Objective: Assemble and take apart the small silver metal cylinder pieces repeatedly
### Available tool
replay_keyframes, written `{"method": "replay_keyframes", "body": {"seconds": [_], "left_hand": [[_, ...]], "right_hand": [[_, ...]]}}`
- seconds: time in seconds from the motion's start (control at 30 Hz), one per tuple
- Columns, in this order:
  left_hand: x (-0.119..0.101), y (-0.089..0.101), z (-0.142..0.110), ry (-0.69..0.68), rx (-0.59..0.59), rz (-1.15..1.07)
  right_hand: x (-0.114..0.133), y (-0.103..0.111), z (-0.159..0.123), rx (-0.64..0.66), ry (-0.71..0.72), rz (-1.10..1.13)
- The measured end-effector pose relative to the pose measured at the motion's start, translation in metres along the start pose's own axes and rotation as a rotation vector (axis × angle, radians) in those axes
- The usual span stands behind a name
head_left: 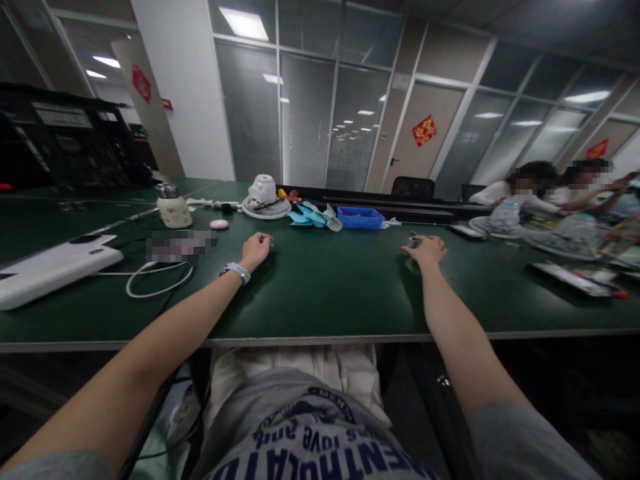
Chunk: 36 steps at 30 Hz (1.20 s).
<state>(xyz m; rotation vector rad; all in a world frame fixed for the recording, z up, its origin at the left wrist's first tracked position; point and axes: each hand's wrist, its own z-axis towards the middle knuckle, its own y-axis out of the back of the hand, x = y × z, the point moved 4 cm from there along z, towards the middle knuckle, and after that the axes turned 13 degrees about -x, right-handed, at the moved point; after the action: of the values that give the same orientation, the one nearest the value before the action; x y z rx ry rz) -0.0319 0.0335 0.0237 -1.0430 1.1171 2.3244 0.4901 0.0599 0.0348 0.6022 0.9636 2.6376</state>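
My left hand [257,247] rests on the green tabletop, its fingers loosely curled together with nothing visible in them. A watch with a pale strap [237,272] is on that wrist. Farther right, my right hand [429,250] has thumb and fingers around a small grey, metallic-looking object [413,241], partly hidden and too small to name. Beyond my hands, towards the back of the table, are a white fan housing with a round grille [266,208], light-blue fan blades [309,217] and a blue plastic basket [361,219].
On the left lie a white device [60,277], a looped white cable [159,295], a pink oval object [219,225] and a cream flask [173,208]. At right, two people sit near clear plastic pieces [583,237]. A pale flat object [575,279] lies nearer me.
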Motion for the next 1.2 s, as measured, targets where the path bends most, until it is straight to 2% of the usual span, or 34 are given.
{"method": "replay_keyframes", "body": {"seconds": [0.2, 0.33, 0.43, 0.57, 0.67, 0.77, 0.87, 0.97, 1.03, 1.1, 1.2], "left_hand": [[-0.001, 0.001, -0.001, 0.008, 0.014, 0.001], [0.000, 0.000, 0.000, -0.004, 0.021, 0.006], [0.001, 0.000, 0.000, -0.004, 0.018, 0.002], [0.001, 0.001, 0.001, -0.009, 0.014, -0.012], [0.001, 0.001, 0.001, -0.003, 0.007, -0.012], [0.000, 0.002, 0.000, 0.003, 0.009, -0.016], [-0.001, 0.002, -0.001, -0.010, 0.009, -0.014], [-0.001, 0.002, -0.001, -0.022, 0.008, -0.004], [-0.002, 0.002, -0.001, -0.025, 0.010, 0.000], [-0.003, 0.002, -0.002, -0.024, 0.010, 0.001], [-0.006, 0.001, -0.006, -0.030, 0.016, -0.013]], "right_hand": [[-0.004, 0.000, -0.003, -0.059, -0.053, -0.007], [-0.014, 0.003, -0.003, -0.097, -0.220, 0.103], [-0.020, 0.005, -0.002, -0.070, -0.338, 0.171], [-0.014, 0.005, -0.002, 0.014, -0.342, 0.184], [-0.008, 0.007, -0.006, 0.028, -0.315, 0.162], [-0.007, 0.013, -0.009, -0.031, -0.325, 0.129], [-0.002, 0.028, -0.007, -0.179, -0.352, 0.121], [0.030, 0.048, -0.004, -0.290, -0.221, 0.236], [0.070, 0.055, -0.012, -0.258, -0.080, 0.401], [0.118, 0.058, -0.032, -0.139, 0.056, 0.609], [0.191, 0.054, -0.083, 0.140, 0.219, 0.902]]}}
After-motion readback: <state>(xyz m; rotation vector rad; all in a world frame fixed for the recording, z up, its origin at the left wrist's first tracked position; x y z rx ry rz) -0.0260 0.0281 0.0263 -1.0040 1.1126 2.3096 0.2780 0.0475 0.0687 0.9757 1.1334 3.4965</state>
